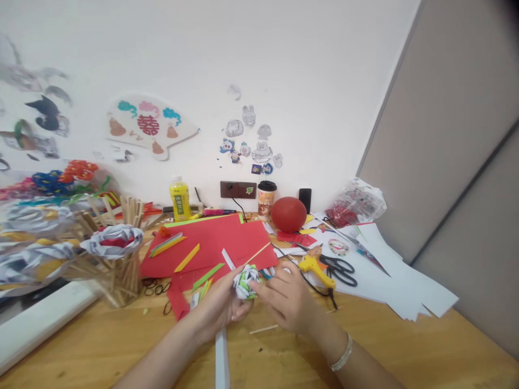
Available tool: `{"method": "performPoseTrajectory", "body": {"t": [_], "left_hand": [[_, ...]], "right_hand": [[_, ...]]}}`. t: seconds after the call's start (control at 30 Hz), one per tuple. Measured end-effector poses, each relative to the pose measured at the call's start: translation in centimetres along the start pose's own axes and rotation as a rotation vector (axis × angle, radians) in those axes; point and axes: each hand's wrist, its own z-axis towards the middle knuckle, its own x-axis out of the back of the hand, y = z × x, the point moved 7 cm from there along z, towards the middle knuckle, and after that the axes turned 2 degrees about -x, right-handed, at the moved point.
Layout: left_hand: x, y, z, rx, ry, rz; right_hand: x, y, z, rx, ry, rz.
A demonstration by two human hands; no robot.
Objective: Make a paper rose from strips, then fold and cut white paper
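My left hand (221,302) is closed around a folded paper flower (244,282), white with bright green strips woven through it. The fingertips of my right hand (290,294) press together at the flower's right side, and other fingers curl in. A thin wooden stick (258,253) slants up to the right just behind the flower; whether it is joined to it I cannot tell. Below my left hand a long white paper strip (221,356) runs toward the near table edge. A short stick (263,328) lies on the wood between my forearms.
Red paper sheets (219,237) with yellow and green strips lie behind my hands. To the right are a yellow glue gun (318,270), black scissors (340,270), white paper (377,281) and a red balloon (288,214). Paper flowers on sticks (111,240) crowd the left, near a yellow bottle (179,200).
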Motion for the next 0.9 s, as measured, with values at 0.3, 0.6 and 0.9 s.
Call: {"method": "performPoseTrajectory", "body": {"t": [0.3, 0.6, 0.9], "left_hand": [[0.0, 0.4, 0.0, -0.021, 0.024, -0.009], [-0.3, 0.3, -0.1, -0.014, -0.014, -0.024], [-0.5, 0.6, -0.2, -0.070, -0.014, 0.008]], "right_hand": [[0.4, -0.1, 0.0, 0.003, 0.039, -0.007], [0.2, 0.0, 0.0, 0.010, 0.015, 0.031], [0.5, 0.8, 0.3, -0.131, 0.072, 0.329]]}}
